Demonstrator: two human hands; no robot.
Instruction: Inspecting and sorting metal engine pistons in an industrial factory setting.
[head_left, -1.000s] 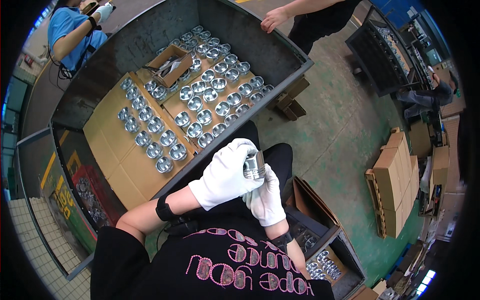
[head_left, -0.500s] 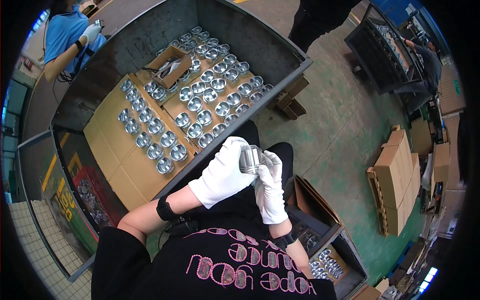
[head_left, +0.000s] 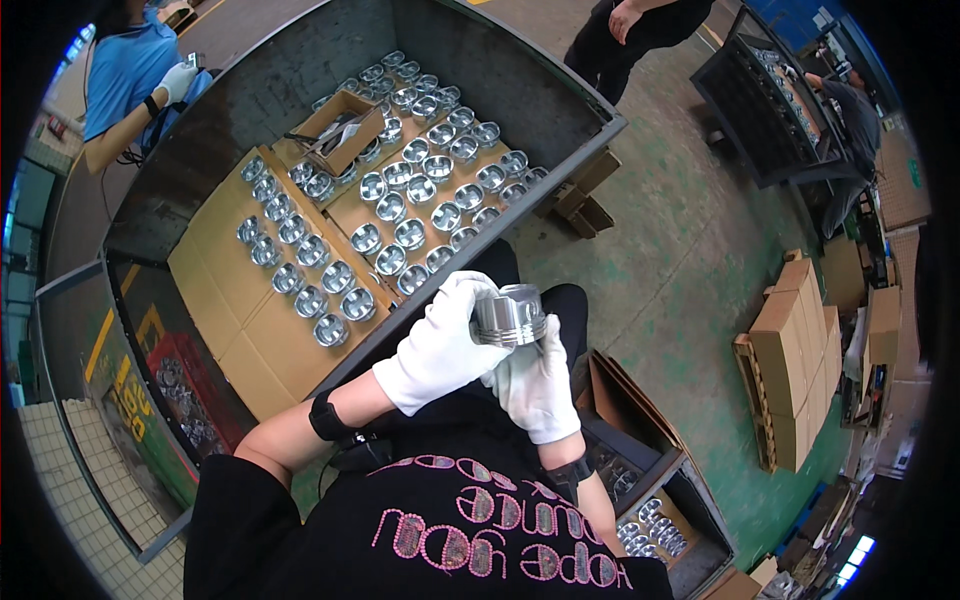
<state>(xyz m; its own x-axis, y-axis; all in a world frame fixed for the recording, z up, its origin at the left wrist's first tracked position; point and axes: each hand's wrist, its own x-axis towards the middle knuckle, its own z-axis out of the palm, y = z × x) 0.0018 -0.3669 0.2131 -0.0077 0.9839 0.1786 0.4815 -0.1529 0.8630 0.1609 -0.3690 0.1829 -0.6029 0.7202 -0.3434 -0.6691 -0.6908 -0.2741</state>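
A shiny metal piston (head_left: 509, 318) is held in front of my body, its ring grooves toward the lower end. My white-gloved left hand (head_left: 446, 335) grips it from the left, fingers closed over its upper left side. My right hand (head_left: 536, 391), also gloved in white, closes on it from below and the right, with some fingers hidden behind it. Just beyond my hands, rows of similar pistons (head_left: 409, 235) stand on cardboard sheets (head_left: 230, 310) in a large dark metal bin (head_left: 480, 60).
Among the pistons sits a small open cardboard box (head_left: 352, 148). A second bin with pistons (head_left: 655, 528) is at the lower right. Stacked cartons (head_left: 790, 350) rest on a pallet at right. One co-worker in blue (head_left: 130, 75) stands far left; another person (head_left: 640, 35) is beyond the bin.
The piston has been turned in my hands, showing more of its side and grooves. My right hand has shifted lower around it. The person beyond the bin has moved, showing a hand.
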